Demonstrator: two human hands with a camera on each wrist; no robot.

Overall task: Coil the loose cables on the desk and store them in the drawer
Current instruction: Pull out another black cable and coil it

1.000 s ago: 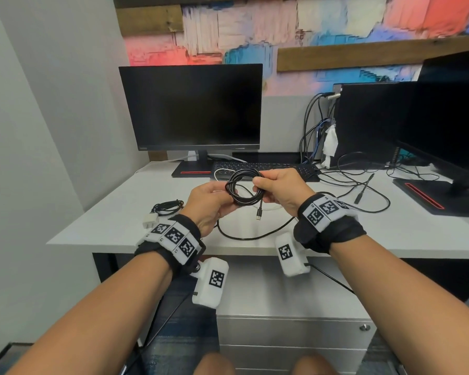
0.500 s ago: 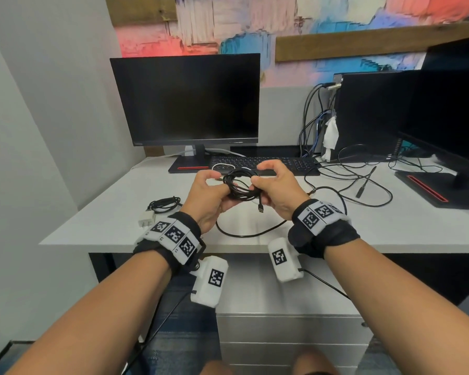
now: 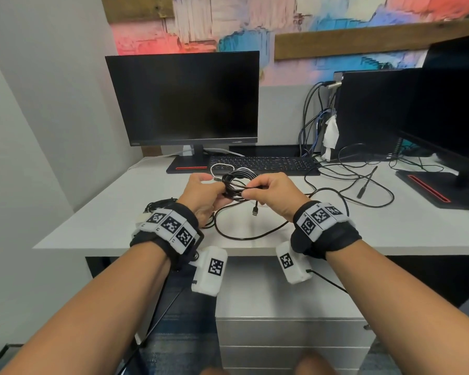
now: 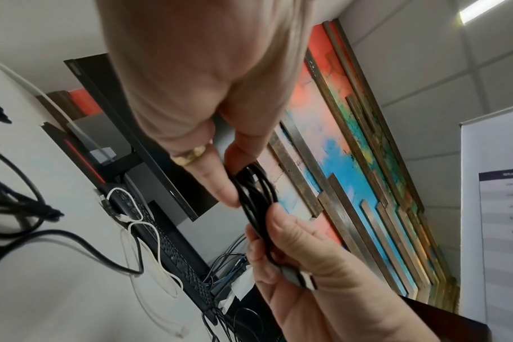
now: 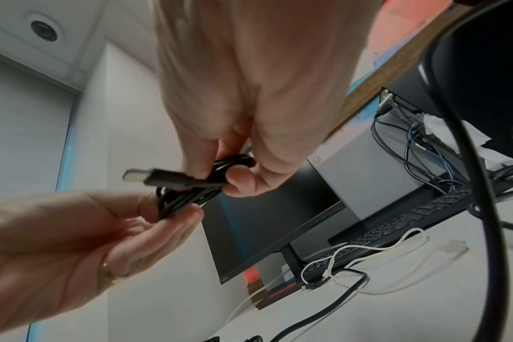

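Note:
A black cable coil hangs above the white desk, held between both hands. My left hand pinches its left side, thumb and fingers round the strands. My right hand grips the right side of the bundle. One USB plug dangles below the coil, and another plug sticks out beside my right fingers. The cable's loose tail loops on the desk under my hands. The drawer unit stands shut beneath the desk.
A thin white cable lies before the keyboard. A small bundled black cable sits at the desk's left. Loose black cables sprawl to the right. Two monitors and a computer tower line the back.
The coil has gone from an upright ring to a flatter, squeezed bundle between my hands. Both hands have moved slightly farther over the desk.

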